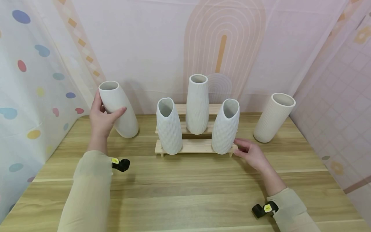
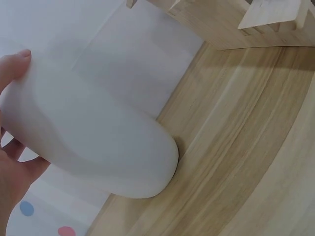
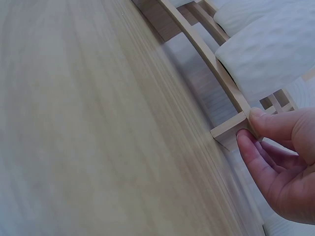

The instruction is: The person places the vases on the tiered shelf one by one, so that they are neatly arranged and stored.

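My left hand [image 1: 101, 117] grips a smooth white vase [image 1: 123, 112] by its upper part, thumb across the front and fingers on the far side. In the left wrist view the base of this vase [image 2: 123, 152] is right at the tabletop. My right hand [image 1: 252, 154] pinches the front right corner of a tiered wooden stand [image 1: 197, 146] between thumb and fingertips; the right wrist view shows the thumb [image 3: 268, 123] on that corner. Two dimpled white vases [image 1: 170, 133] stand on the lowest tier, left and right. A taller textured white vase [image 1: 197, 106] stands behind, between them.
To the right of the stand, a ribbed white vase [image 1: 273, 119] stands on the wood-grain table [image 1: 185, 193]. Patterned cloth [image 1: 139, 42] hangs along the table's back and both sides. Each sleeve cuff carries a small black camera [image 1: 123, 165].
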`<state>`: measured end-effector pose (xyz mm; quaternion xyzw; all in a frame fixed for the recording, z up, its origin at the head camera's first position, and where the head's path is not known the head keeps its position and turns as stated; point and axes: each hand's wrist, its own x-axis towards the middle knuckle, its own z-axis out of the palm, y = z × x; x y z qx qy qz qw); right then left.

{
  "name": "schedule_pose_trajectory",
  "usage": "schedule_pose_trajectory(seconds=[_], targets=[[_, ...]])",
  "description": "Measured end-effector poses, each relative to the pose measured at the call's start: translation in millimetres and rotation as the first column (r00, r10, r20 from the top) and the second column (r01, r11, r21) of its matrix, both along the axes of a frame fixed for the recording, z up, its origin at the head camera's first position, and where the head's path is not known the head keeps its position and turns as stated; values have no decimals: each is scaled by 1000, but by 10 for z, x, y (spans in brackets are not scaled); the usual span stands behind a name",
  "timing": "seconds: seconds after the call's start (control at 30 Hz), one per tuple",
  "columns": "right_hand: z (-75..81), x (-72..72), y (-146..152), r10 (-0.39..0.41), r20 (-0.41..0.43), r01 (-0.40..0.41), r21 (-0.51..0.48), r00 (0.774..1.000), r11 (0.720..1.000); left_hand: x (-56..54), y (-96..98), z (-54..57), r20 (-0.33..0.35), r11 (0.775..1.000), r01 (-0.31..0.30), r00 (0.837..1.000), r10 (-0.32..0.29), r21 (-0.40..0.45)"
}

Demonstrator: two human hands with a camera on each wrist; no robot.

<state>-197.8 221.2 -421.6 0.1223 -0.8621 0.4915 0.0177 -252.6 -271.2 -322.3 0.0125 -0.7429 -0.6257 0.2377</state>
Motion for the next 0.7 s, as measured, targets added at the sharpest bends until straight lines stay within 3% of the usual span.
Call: schedule_pose_trajectory(seconds=[0.2,0.33,0.57,0.7], targets=[[26,17,-9,2,8,-2,-9,1000,1000,-47,-20,-82,-20,999,-29,999,29,-15],[39,28,-13,2,14,-1,-18,1000,1000,-50,2,-35,-53,1000,-8,999,9,22],[18,17,-4,2,12,-2,-15,1000,1000,-10,144,328,-185,991,77,981,-55,113],[13,7,-1,2,11,-2,-14,1000,1000,40,258,571,-260,983,126,962,-87,137]])
